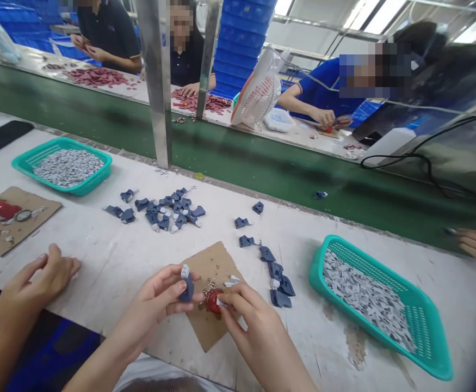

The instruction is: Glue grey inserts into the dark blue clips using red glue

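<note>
My left hand is closed on a dark blue plastic part with a light grey piece at its upper end. My right hand pinches a small light grey piece by a round red object; whether the two touch I cannot tell. Below both hands lies a brown cardboard sheet, with small metal bits around the red object. More grey pieces rest on the cardboard beside my right fingers. To the right, several dark blue parts lie in a loose line.
A green basket of grey pieces stands at right, another green basket at far left. Dark blue parts are heaped ahead. A neighbour's hand rests at left. Beyond a metal post and green belt, other people work.
</note>
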### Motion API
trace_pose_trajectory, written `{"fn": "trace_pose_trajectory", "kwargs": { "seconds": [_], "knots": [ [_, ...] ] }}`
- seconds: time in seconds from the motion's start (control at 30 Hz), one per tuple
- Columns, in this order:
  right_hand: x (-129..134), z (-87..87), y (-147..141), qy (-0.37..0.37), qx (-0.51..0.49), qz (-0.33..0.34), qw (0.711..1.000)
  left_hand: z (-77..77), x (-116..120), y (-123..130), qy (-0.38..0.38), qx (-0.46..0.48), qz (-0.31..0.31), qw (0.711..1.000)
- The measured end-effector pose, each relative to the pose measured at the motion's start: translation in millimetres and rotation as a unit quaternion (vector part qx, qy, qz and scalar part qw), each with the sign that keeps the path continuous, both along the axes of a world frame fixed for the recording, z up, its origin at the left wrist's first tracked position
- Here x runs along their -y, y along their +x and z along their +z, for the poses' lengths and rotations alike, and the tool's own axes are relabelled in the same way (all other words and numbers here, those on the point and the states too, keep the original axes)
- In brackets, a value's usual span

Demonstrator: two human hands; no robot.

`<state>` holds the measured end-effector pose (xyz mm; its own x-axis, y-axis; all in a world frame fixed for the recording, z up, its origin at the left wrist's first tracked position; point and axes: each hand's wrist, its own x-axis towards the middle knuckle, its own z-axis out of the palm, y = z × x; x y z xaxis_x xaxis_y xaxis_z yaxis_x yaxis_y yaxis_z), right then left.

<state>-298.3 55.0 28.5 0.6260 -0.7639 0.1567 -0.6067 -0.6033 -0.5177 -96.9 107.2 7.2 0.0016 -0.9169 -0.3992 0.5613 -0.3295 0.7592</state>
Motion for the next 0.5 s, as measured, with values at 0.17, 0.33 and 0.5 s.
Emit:
{"fn": "trace_pose_trajectory", "kwargs": {
  "seconds": [0.17,0.33,0.5],
  "knots": [
    [2.5,5.1,1.7,0.020,-0.050,-0.001,0.999,8.1,-4.2,1.0,0.035,-0.051,-0.001,0.998],
    [1.3,7.1,3.6,0.040,-0.049,0.001,0.998,7.2,-6.0,1.8,0.014,-0.055,-0.018,0.998],
    [1.2,6.8,4.6,0.027,-0.057,-0.008,0.998,4.1,-6.7,2.4,-0.008,-0.021,-0.062,0.998]
  ]
}}
